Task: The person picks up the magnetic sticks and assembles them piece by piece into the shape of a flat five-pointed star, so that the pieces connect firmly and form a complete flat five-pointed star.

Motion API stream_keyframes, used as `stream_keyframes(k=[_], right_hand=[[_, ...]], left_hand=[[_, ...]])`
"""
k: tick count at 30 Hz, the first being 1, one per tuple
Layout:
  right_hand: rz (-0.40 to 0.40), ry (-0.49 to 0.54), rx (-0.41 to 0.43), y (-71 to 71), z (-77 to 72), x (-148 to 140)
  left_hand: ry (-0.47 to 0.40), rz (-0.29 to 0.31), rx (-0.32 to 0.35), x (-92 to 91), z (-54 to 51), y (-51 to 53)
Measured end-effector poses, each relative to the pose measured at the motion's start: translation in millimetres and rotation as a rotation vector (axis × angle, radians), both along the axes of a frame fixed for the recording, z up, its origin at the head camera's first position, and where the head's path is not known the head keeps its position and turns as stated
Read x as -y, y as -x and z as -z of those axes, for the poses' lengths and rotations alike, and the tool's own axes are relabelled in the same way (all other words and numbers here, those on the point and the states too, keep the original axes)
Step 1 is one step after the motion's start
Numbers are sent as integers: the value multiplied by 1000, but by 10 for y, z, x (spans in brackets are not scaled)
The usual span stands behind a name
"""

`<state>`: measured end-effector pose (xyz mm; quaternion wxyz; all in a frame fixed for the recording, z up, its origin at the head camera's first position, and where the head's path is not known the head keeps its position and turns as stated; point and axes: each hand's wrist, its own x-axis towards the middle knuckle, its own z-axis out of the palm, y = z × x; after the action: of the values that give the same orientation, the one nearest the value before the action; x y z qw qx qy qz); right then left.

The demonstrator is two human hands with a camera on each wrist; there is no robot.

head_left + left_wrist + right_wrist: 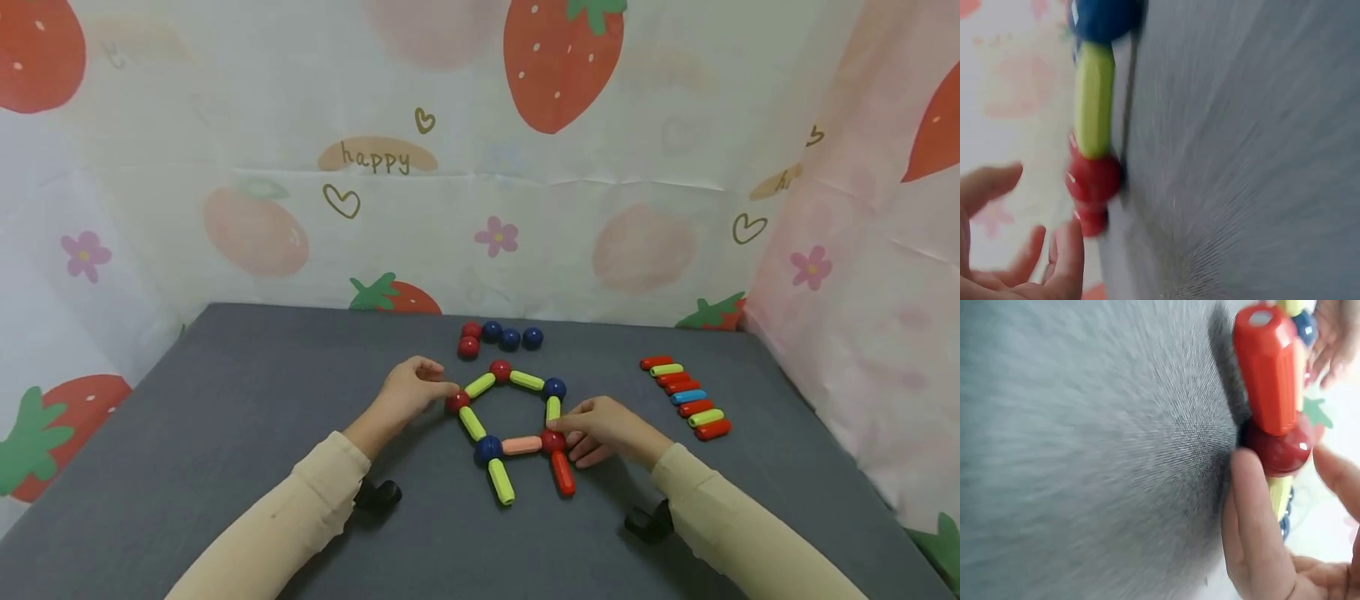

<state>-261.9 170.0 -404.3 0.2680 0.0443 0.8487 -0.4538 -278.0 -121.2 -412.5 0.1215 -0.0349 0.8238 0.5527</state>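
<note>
A ring of red and blue balls joined by yellow-green rods (472,423) and one pink rod (521,446) lies on the grey table. From its near side stick out a yellow-green rod (501,482) and a red rod (562,473). My left hand (408,392) is beside the ring's left red ball (457,402), thumb and fingers spread apart in the left wrist view. My right hand (611,429) pinches the lower right red ball (1279,447) between thumb and fingers, where the red rod joins it. A blue ball (488,450) forms the near left corner.
Loose red balls (468,347) and blue balls (510,339) lie behind the ring. A slanted row of red, yellow-green and blue rods (688,397) lies at the right. A fruit-print cloth (465,208) hangs behind the table (225,450) and at its sides.
</note>
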Motion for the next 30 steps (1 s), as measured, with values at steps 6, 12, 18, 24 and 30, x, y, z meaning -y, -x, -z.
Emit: stream_keyframes(k=[6, 12, 18, 24, 30], right_hand=[[-39, 97, 131, -210, 6, -118], [-41, 153, 161, -274, 46, -129], [-36, 175, 175, -286, 68, -100], [-24, 218, 194, -306, 99, -34], [-10, 229, 191, -319, 113, -14]], left_hand=[[-168, 137, 244, 13, 2, -500], [-360, 140, 464, -219, 112, -802], [-400, 76, 456, -389, 139, -852], [-362, 53, 447, -424, 149, -825], [-336, 63, 429, -473, 178, -800]])
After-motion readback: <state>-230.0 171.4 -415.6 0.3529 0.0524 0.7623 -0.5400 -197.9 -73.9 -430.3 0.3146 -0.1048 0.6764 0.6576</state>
